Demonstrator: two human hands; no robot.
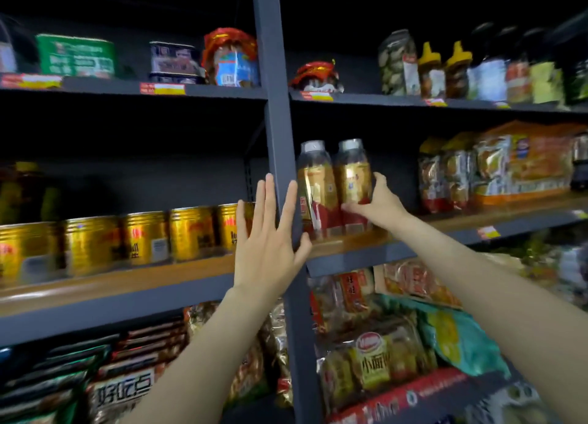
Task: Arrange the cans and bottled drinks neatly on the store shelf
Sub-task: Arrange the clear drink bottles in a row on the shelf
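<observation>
Two gold-and-red bottled drinks with silver caps stand side by side on the wooden middle shelf (pixel 350 244), just right of the dark upright post. My right hand (pixel 377 201) grips the right bottle (pixel 353 182) low on its side; the left bottle (pixel 315 191) touches it. My left hand (pixel 270 236) is held flat with straight fingers in front of the post, beside the last gold can. A row of gold cans (pixel 140 236) lines the left shelf bay.
The dark metal post (pixel 276 105) splits the two bays. Snack packs (pixel 509 166) fill the right of the middle shelf. Jars and tins (pixel 445 70) sit on the top shelf, bagged snacks (pixel 375 360) on the lower one.
</observation>
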